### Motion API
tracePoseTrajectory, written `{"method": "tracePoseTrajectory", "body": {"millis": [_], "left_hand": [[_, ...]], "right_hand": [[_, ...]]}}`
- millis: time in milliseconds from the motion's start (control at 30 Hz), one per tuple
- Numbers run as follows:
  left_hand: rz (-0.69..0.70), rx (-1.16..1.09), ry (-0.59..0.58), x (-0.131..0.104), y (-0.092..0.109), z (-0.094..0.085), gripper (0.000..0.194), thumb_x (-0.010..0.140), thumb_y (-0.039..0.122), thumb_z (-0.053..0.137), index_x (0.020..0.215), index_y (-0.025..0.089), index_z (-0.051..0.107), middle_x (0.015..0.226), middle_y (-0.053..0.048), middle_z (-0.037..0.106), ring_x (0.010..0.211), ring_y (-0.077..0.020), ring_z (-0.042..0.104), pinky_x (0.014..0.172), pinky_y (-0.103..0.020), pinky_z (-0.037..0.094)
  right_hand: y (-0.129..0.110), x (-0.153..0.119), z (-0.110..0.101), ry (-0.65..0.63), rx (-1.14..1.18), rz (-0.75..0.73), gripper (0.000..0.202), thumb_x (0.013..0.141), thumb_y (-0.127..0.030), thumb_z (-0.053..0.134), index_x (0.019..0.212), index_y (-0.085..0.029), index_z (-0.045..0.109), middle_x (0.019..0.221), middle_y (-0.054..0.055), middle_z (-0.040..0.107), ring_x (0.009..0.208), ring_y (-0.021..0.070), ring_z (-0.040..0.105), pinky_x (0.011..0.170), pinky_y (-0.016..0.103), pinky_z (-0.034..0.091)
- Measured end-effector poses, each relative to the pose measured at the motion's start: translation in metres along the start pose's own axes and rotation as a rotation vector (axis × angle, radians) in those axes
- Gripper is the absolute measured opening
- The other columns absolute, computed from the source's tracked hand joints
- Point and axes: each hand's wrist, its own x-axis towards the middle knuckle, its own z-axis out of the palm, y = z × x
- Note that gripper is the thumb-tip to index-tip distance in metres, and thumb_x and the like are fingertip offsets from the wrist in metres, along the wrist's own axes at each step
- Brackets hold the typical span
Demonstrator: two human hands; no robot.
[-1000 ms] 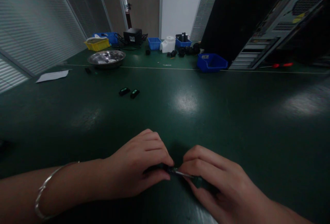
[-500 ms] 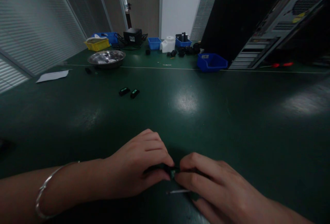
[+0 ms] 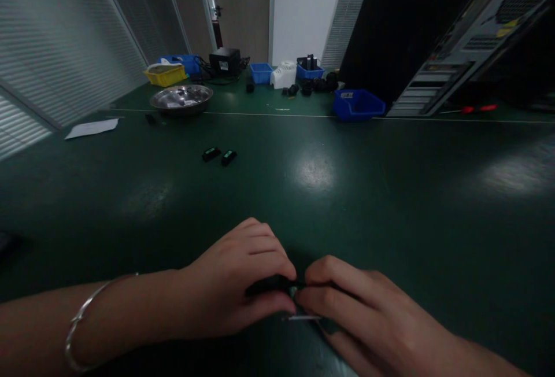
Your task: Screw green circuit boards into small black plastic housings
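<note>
Both hands sat low on the green table [image 3: 390,192]: left hand [image 3: 236,281] and right hand [image 3: 359,313] pinched shut on one small black part [image 3: 271,284] between them. A thin metal pin [image 3: 301,318] lay under the right fingers.

Dim workroom with a long green surface

The dark green surface [image 3: 390,192] shines under two patches of overhead light. Slatted blinds [image 3: 65,36] cover the glass wall on the left, a white wall panel [image 3: 303,7] stands at the far end beside what looks like a brown door [image 3: 243,7], and a tall black cabinet [image 3: 399,24] rises on the right.
</note>
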Motion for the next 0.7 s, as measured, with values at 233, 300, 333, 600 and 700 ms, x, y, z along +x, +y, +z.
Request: {"method": "tracePoseTrajectory", "body": {"millis": [233, 300, 333, 600, 700], "left_hand": [[-0.042, -0.055, 0.021, 0.0, 0.003, 0.003, 0.013, 0.088, 0.01, 0.061, 0.099, 0.018, 0.061, 0.09, -0.002, 0.066, 0.086, -0.0176, 0.058, 0.08, -0.034, 0.038], [-0.038, -0.073, 0.032, 0.001, 0.002, 0.003, 0.015, 0.089, 0.01, 0.061, 0.101, 0.019, 0.062, 0.093, -0.002, 0.067, 0.088, -0.0174, 0.059, 0.081, -0.034, 0.038], [-0.035, -0.078, 0.032, 0.001, 0.002, 0.003, 0.016, 0.089, 0.011, 0.061, 0.102, 0.019, 0.062, 0.093, -0.002, 0.068, 0.088, -0.0173, 0.059, 0.081, -0.034, 0.038], [-0.009, -0.069, 0.017, 0.0, 0.004, 0.0, 0.019, 0.088, 0.014, 0.067, 0.105, 0.02, 0.062, 0.099, -0.003, 0.066, 0.091, -0.0182, 0.058, 0.081, -0.033, 0.039], [0.035, -0.025, 0.026, -0.001, 0.003, -0.001, 0.019, 0.087, 0.016, 0.069, 0.104, 0.02, 0.063, 0.101, -0.003, 0.065, 0.091, -0.0184, 0.057, 0.081, -0.034, 0.039]], "right_hand": [[0.008, 0.002, 0.003, 0.029, 0.4, 0.125, 0.028, 0.087, 0.0, 0.057, 0.104, -0.021, 0.065, 0.099, 0.004, 0.061, 0.088, 0.0142, 0.062, 0.073, 0.023, 0.052], [0.009, 0.004, 0.003, 0.081, 0.446, 0.16, 0.023, 0.088, -0.003, 0.058, 0.1, -0.021, 0.065, 0.094, 0.003, 0.062, 0.085, 0.0136, 0.062, 0.072, 0.024, 0.051], [0.01, 0.006, 0.003, 0.101, 0.459, 0.183, 0.02, 0.089, -0.005, 0.058, 0.099, -0.021, 0.065, 0.093, 0.002, 0.062, 0.084, 0.0135, 0.062, 0.072, 0.025, 0.051], [0.009, 0.01, 0.0, 0.108, 0.485, 0.256, 0.017, 0.089, -0.006, 0.057, 0.092, -0.019, 0.067, 0.089, 0.002, 0.064, 0.083, 0.0143, 0.063, 0.072, 0.026, 0.05], [0.007, 0.009, -0.002, 0.169, 0.477, 0.235, 0.017, 0.087, -0.005, 0.057, 0.092, -0.019, 0.066, 0.087, 0.002, 0.065, 0.081, 0.0138, 0.064, 0.071, 0.025, 0.051]]}}
